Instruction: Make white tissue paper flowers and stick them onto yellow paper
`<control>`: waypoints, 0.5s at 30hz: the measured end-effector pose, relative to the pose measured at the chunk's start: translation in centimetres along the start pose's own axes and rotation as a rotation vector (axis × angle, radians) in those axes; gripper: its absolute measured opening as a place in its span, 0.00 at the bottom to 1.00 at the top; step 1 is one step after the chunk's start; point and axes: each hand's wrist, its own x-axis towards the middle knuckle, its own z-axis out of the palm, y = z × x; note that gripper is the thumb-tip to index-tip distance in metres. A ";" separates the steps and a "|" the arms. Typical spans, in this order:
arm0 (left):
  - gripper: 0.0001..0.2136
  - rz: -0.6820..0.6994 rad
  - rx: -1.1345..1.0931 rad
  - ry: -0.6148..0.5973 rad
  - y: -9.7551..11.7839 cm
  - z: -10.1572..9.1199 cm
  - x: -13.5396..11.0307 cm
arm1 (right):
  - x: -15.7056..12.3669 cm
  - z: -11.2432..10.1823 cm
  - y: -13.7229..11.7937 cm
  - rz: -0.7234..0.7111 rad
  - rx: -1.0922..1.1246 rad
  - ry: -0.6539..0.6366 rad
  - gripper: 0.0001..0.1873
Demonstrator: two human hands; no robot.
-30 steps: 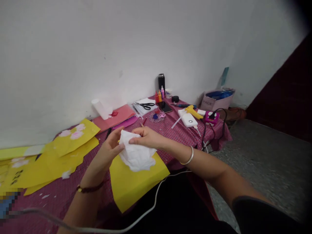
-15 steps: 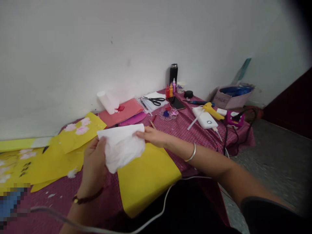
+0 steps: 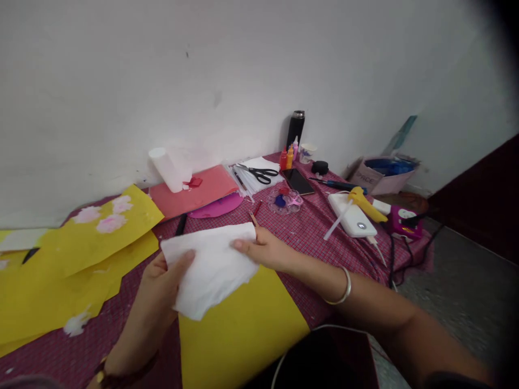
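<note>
A white tissue (image 3: 213,270) with a ragged lower edge is stretched between my hands. My left hand (image 3: 162,283) pinches its left side, thumb on top. At the upper right edge, my right hand (image 3: 270,248) grips it the same way, its other fingers partly hidden behind the tissue. Below the tissue a plain yellow sheet (image 3: 243,335) lies at the table's near edge. Just beyond my right hand is a red pencil or thin brush (image 3: 255,210). To the left, yellow sheets (image 3: 97,265) carry pink tissue blossoms (image 3: 111,222).
Along the wall are a white roll (image 3: 166,170), red paper (image 3: 203,189), scissors (image 3: 261,173), small paint bottles (image 3: 289,158) and a black flask (image 3: 295,129). A paint palette (image 3: 286,201), phone (image 3: 298,181), white power bank (image 3: 352,216), yellow glue gun (image 3: 367,204) and purple socket (image 3: 406,221) stand right.
The tissue now looks flatter and more spread between my hands. Both hands sit slightly lower in the view, and the camera has shifted a little. My grip on the tissue stays.
</note>
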 end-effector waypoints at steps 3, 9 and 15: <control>0.21 -0.119 0.054 -0.046 -0.5 -0.5 -0.2 | -0.1 -0.3 -0.2 -0.038 -0.001 0.080 0.18; 0.21 -0.270 0.058 0.032 -0.9 -1.5 -0.6 | -0.4 -0.4 -0.6 -0.002 -0.144 0.105 0.11; 0.18 -0.042 0.191 0.027 -1.1 -1.6 -1.0 | -0.8 -0.2 -0.1 0.108 -0.083 0.065 0.11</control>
